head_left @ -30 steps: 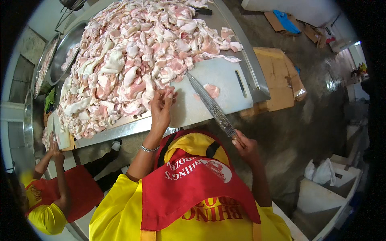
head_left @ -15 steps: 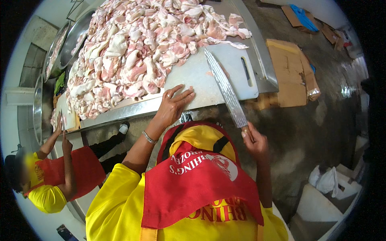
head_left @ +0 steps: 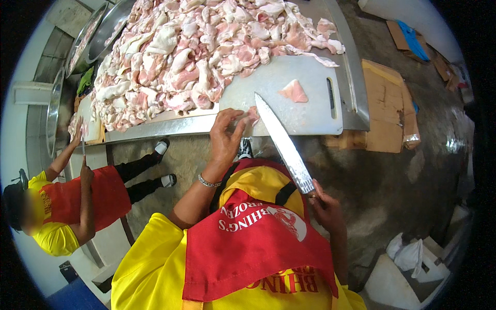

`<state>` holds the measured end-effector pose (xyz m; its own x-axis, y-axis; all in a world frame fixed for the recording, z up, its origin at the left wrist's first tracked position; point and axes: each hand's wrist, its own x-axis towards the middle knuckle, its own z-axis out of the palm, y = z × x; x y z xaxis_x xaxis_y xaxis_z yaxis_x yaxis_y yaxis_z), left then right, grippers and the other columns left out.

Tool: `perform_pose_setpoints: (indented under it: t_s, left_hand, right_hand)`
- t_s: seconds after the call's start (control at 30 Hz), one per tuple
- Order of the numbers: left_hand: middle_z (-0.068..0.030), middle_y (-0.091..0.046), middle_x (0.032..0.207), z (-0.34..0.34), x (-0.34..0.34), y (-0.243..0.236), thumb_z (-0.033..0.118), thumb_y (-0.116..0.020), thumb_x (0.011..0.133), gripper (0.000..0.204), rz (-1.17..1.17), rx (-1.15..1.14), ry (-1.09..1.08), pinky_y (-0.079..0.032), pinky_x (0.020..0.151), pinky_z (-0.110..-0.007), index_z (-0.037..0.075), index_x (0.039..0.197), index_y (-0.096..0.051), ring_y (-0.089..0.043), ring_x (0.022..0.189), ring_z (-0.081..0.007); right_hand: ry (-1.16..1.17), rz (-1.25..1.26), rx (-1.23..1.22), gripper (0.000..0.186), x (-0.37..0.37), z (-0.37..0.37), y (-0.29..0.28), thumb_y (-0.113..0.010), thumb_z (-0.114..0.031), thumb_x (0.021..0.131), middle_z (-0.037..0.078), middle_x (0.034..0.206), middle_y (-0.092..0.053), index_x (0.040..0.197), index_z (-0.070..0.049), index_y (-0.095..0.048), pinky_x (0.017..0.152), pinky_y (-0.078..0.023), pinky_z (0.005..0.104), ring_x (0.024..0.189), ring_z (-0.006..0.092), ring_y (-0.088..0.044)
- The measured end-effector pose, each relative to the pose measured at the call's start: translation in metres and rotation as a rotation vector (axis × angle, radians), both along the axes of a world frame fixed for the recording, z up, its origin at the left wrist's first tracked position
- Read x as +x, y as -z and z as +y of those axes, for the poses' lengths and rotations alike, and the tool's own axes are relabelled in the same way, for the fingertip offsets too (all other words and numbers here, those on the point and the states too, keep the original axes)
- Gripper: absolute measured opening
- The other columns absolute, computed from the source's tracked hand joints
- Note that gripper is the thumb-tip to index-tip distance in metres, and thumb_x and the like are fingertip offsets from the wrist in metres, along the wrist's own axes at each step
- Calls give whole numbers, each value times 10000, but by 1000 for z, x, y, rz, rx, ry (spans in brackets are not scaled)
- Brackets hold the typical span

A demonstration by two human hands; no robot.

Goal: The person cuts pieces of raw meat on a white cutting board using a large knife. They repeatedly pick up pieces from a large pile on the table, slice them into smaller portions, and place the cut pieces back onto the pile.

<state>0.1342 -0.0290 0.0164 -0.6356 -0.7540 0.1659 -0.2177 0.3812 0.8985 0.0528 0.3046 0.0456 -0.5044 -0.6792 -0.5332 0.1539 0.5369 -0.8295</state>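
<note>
With its fingers curled at the near edge of the white cutting board (head_left: 316, 116), my left hand (head_left: 225, 135) holds a small piece of raw pink meat (head_left: 253, 115). My right hand (head_left: 326, 207) grips the handle of a large knife (head_left: 284, 147). The long blade slants up and to the left, and its tip is over the board, right of the small piece. A flat, pale pink piece of meat (head_left: 294, 92) lies apart on the board, nearer the slotted handle. Beyond and left of the board spreads a big heap of raw, skin-on meat pieces (head_left: 181, 62).
A metal table (head_left: 351, 88) bears the board and heap. At the left, a co-worker in a red apron (head_left: 106, 194) handles a knife at another board. Large metal bowls (head_left: 55, 113) stand beyond. Flattened cardboard (head_left: 385, 111) lies right of the table.
My left fingers have gone from lying extended on the board to curling round the small piece. The knife tip has swung left and nearer, uncovering the flat piece. The whole view has shifted slightly.
</note>
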Motion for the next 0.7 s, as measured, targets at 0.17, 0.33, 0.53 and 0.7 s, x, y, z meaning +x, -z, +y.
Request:
perform_pose_setpoints:
  t_s: [0.17, 0.33, 0.53, 0.7]
  left_hand:
    - [-127, -691, 919, 2, -10, -2, 64, -721, 811, 96, -104, -152, 78, -479, 798, -356, 17, 893, -710, -624, 875, -271]
    - [-104, -709, 873, -4, -8, -5, 58, -721, 795, 71, -156, -71, 98, -471, 777, -345, 25, 856, -705, -619, 819, -264]
    - [-93, -712, 865, -5, -11, -3, 56, -722, 798, 66, -136, -29, 106, -471, 777, -338, 27, 853, -700, -604, 785, -238]
    - [-89, -706, 857, -6, -7, -2, 43, -709, 806, 59, -122, -61, 125, -477, 752, -331, 27, 861, -697, -601, 779, -237]
  right_hand:
    - [-49, -1, -27, 423, 1, 5, 4, -582, -152, 984, 197, 1385, -553, 1370, 12, -527, 1024, -451, 367, 1229, 235, -576]
    - [-11, 12, -67, 421, 6, 4, -2, -590, -154, 980, 178, 1386, -558, 1376, -21, -535, 1005, -458, 345, 1203, 217, -592]
    - [-36, 78, 25, 450, 10, -18, -14, -583, -165, 978, 188, 1354, -580, 1400, -29, -505, 988, -469, 320, 1182, 204, -614]
    - [-41, 207, -139, 461, 12, -46, 10, -576, -162, 973, 220, 1298, -613, 1413, -48, -498, 913, -494, 314, 1091, 155, -639]
